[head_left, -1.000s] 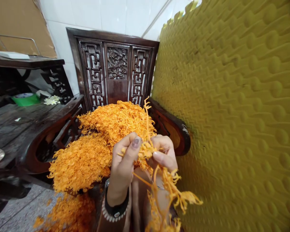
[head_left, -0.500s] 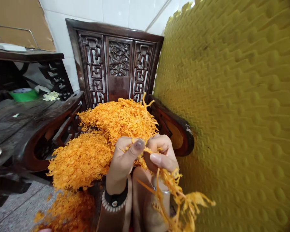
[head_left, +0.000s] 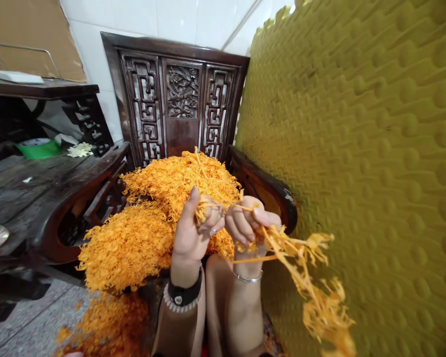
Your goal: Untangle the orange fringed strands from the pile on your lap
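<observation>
In front of the heaps, my left hand (head_left: 196, 223) has its fingers curled round small orange strands, its thumb raised. Close beside it, my right hand (head_left: 250, 220) is closed with the thumb pressing on a long orange stringy clump (head_left: 308, 282), which trails out to the lower right. A thin strand spans the gap between the hands. Behind them lies a large heap of curly orange strands (head_left: 182, 173) on a dark carved wooden chair (head_left: 184, 134). A second orange heap (head_left: 128, 248) sits nearer on the left. I cannot make out exactly what the strands are.
The chair's left arm (head_left: 55, 218) and right arm (head_left: 267, 183) flank the heaps. A yellow foam mat (head_left: 357, 148) stands along the right. On a wooden bench (head_left: 7, 178) at left is a green tape roll (head_left: 39, 148). More orange material (head_left: 107, 327) lies low at left.
My left hand has turned, lifting its thumb and curling its fingers inward. My right hand has shifted slightly right and up, and its trailing clump has swung outward to the right.
</observation>
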Tool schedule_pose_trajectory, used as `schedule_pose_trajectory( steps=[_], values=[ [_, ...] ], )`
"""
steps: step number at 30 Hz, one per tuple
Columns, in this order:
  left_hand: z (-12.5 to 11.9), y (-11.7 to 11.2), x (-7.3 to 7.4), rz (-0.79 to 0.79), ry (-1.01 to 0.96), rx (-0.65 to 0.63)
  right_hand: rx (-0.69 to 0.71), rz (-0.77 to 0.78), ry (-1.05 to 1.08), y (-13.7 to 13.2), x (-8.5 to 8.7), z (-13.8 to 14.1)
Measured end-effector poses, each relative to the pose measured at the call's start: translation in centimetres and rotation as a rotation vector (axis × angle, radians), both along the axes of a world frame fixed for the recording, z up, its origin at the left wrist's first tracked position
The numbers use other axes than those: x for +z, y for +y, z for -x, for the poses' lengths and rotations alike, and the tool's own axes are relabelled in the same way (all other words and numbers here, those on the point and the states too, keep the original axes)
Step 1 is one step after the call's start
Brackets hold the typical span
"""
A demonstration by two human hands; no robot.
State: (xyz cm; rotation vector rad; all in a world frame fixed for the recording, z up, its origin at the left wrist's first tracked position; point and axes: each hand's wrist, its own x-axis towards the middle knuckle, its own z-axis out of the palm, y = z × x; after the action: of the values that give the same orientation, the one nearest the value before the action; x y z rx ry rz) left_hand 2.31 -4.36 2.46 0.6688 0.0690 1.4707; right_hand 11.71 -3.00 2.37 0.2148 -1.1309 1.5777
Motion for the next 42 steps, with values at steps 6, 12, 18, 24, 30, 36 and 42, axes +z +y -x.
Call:
schedule_pose_trajectory(
  steps=[6, 12, 18, 24, 30, 36, 42],
  values=[
    [-0.7, -1.3, 0.6, -0.153, -0.052, 0.099, 0.313, -0.108, 0.421, 0.4, -0.5, 1.8],
    [-0.5, -1.7, 0.3, -0.088, -0.123, 0.289, 0.547, 0.012, 0.658, -0.3, -0.1, 2.1],
    [1.1, 0.3, -1.0, -0.164, -0.487, 0.234, 0.445, 0.066, 0.883, 0.7, 0.0, -1.8],
    [1.6, 0.8, -1.2, -0.349, -0.346, -0.015, -0.056, 0.055, 0.694, 1.3, 0.3, -3.7],
    [0.4, -0.3, -0.4, -0.277, -0.048, 0.090, -0.428, 0.240, 0.498, -0.3, 1.4, -3.2],
    [-1.4, -0.6, -0.9, -0.248, 0.359, 0.384, -0.486, 0.356, 0.163, -0.3, 1.5, -2.8],
    [-2.7, -0.2, -1.0, -0.173, 0.573, 0.614, -0.277, 0.537, 0.002, -0.6, 1.6, -1.9]
  ],
)
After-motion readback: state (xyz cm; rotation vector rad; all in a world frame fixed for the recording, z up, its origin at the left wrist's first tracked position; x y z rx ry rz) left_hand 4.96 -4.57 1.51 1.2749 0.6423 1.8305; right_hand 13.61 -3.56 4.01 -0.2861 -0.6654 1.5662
